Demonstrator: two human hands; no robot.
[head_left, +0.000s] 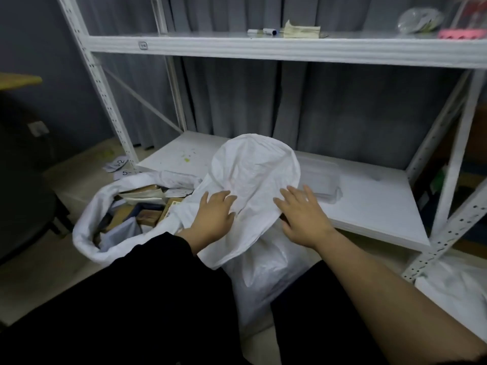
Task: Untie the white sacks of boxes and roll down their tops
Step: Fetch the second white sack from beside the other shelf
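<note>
With mouth already untied and standing up loose, middle sack sits on floor against low shelf. Left hand flat on mouth's left side, fingers spread, gripping nothing. Right hand same on right side, wide, thumb possibly under edge, hard to tell. Rolling step: pinch rim both sides, fold outward evenly, work down toward contents. Left sack already rolled, boxes showing.

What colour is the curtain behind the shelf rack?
Grey, the curtain hangs in plain folds; head view.
</note>
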